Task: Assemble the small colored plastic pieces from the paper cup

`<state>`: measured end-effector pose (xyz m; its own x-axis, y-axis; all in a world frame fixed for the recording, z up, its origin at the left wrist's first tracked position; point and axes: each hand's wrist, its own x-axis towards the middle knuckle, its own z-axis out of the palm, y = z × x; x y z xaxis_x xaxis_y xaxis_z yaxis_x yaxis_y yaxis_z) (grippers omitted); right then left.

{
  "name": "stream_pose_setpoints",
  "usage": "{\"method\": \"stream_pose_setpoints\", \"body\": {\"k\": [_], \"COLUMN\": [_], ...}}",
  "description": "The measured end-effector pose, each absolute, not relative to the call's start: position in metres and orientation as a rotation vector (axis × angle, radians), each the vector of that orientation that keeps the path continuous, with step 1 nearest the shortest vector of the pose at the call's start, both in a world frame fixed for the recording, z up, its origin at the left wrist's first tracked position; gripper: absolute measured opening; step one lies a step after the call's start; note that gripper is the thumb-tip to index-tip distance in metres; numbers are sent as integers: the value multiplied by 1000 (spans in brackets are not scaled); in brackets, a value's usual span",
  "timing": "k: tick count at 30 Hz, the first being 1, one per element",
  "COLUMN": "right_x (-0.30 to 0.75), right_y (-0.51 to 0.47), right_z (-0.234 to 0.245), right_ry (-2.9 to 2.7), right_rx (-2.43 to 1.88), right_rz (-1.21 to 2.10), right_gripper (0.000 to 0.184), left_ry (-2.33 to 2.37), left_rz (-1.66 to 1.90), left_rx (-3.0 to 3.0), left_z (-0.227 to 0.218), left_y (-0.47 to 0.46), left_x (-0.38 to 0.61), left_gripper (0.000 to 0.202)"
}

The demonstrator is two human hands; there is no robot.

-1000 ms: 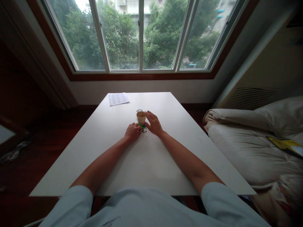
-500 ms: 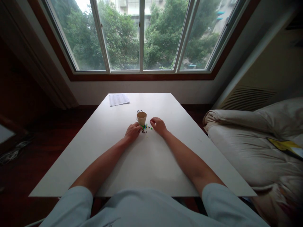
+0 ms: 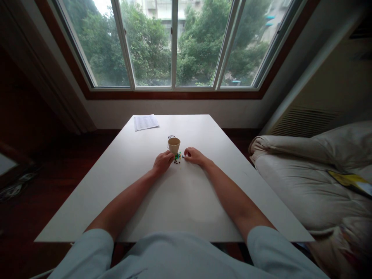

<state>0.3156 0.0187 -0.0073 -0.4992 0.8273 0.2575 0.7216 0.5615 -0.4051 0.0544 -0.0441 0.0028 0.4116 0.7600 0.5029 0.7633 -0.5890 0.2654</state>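
Note:
A tan cup (image 3: 174, 146) stands upright on the white table (image 3: 186, 201). Small coloured pieces (image 3: 178, 157), green, blue and dark among them, lie scattered just in front of it; they are too small to name. My left hand (image 3: 163, 161) rests at the left of the pieces, close by the cup's base, its fingers drawn together. On the other side, my right hand (image 3: 194, 155) has thumb and forefinger curled down in a pinch over the right edge of the scatter. What either set of fingertips holds, if anything, is hidden.
Some thin dark loop (image 3: 171, 136) lies behind the cup. Printed sheets of paper (image 3: 146, 122) are at the table's far left corner. A pale sofa (image 3: 287, 182) runs along the right side, and a window (image 3: 174, 46) is beyond the table.
My right hand has come down slightly toward me, and its fingertips now reach the pieces at the right of the scatter. My left hand and the cup have hardly moved.

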Motion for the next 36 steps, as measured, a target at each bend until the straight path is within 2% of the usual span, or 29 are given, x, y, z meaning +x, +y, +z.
{"method": "stream_pose_setpoints", "body": {"k": [4, 22, 36], "right_x": [316, 307, 306], "right_y": [18, 16, 15], "right_z": [-8, -20, -20], "right_ry": [-2364, -2014, -1941], "right_rx": [-1246, -1224, -1221], "right_rz": [322, 279, 275], "right_gripper": [4, 5, 9], "left_ry": [-1433, -1500, -1454], "left_rz": [-1008, -1372, -1427], "left_rx": [-2617, -2493, -2415], "left_z": [5, 16, 18], "left_y": [-46, -55, -49], "left_x": [54, 53, 52], "left_gripper": [21, 26, 25]}}
